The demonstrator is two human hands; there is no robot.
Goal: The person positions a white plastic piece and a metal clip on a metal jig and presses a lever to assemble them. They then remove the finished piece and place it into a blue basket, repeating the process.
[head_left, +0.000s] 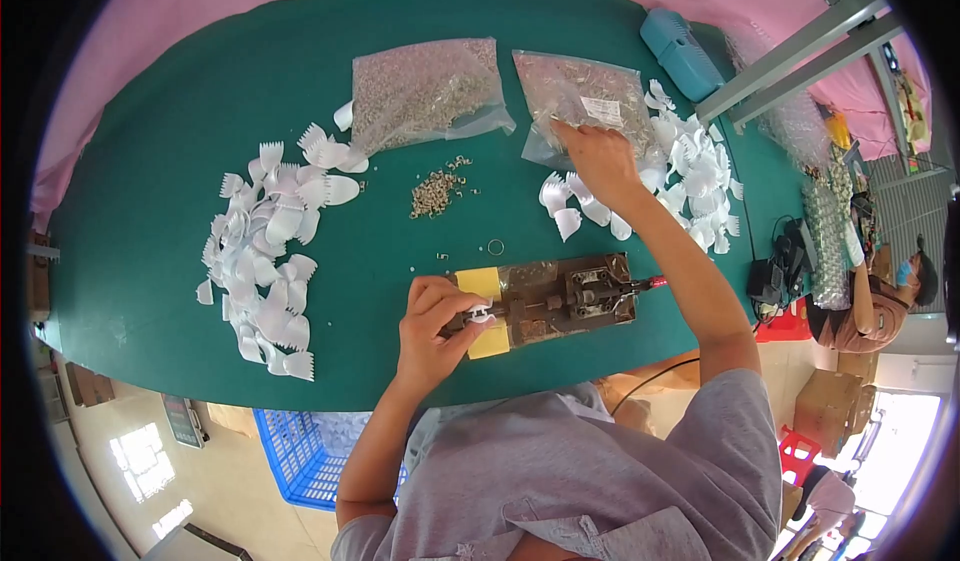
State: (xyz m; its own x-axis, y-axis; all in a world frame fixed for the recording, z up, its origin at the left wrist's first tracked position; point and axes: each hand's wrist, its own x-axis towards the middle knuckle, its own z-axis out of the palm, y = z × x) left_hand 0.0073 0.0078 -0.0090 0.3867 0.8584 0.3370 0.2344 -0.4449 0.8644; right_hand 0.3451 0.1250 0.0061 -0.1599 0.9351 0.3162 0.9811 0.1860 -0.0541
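My left hand point(432, 331) is closed round a small white plastic piece point(481, 314) at the left end of a toggle-clamp fixture point(570, 299). The fixture has a dark metal base, a yellow pad point(482, 283) and a red-tipped lever. My right hand point(598, 164) reaches over the lower part of a clear bag point(625, 86) of small metal parts. Its fingers are drawn together, the index fingertip at the bag's left side; whatever they pinch is too small to make out. Between the hands lies a loose pile of small metal clips point(432, 195).
White toothed plastic pieces form heaps at left point(262, 231) and right point(700, 171). Another bag of metal parts point(430, 91) lies at the back. A blue plastic case point(682, 53) stands near metal posts point(800, 53). Below the table is a blue basket point(290, 461). Another person point(875, 301) is at right.
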